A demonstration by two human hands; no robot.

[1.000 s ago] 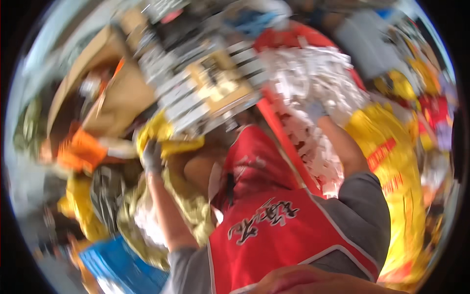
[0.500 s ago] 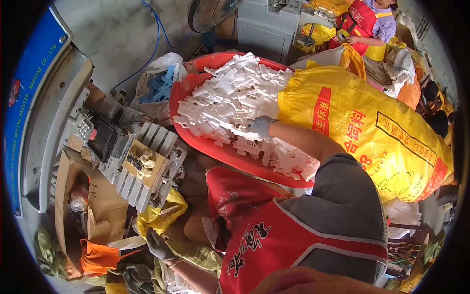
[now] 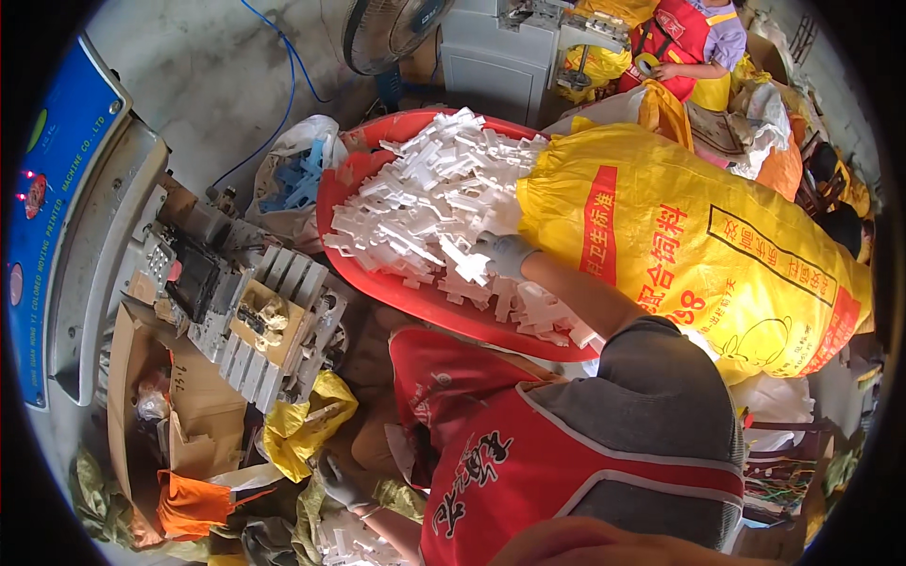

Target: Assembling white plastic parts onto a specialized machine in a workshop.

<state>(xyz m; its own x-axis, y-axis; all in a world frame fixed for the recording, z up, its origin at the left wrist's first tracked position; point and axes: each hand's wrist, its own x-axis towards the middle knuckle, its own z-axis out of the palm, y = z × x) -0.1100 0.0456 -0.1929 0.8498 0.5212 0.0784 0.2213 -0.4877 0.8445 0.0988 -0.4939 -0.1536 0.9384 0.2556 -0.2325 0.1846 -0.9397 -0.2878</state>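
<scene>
My right hand [image 3: 507, 255], in a grey glove, reaches over a red tub [image 3: 406, 300] heaped with white plastic parts [image 3: 444, 184]. Its fingers are closed on one bright white plastic part [image 3: 464, 261] above the heap. Low in the picture, my left hand [image 3: 342, 483], gloved too, has its fingers stretched out and appears to hold nothing. It is beside a crumpled yellow bag [image 3: 307, 424] and above more white parts [image 3: 354, 541]. Left of the tub, a slatted metal machine bed [image 3: 274, 325] carries a board with a tan, lumpy fixture [image 3: 266, 314].
A large yellow woven sack [image 3: 698, 245] leans over the tub's right side. Blue pieces fill a white bag [image 3: 302, 165] behind it. At left are a blue machine panel [image 3: 71, 189] and a cardboard box [image 3: 208, 415]. A fan [image 3: 387, 33] and another person [image 3: 684, 47] are at the back.
My right hand has come up slightly with a white part at its fingertips. My left hand has moved right, away from the yellow bag. Red lights now show on the blue panel.
</scene>
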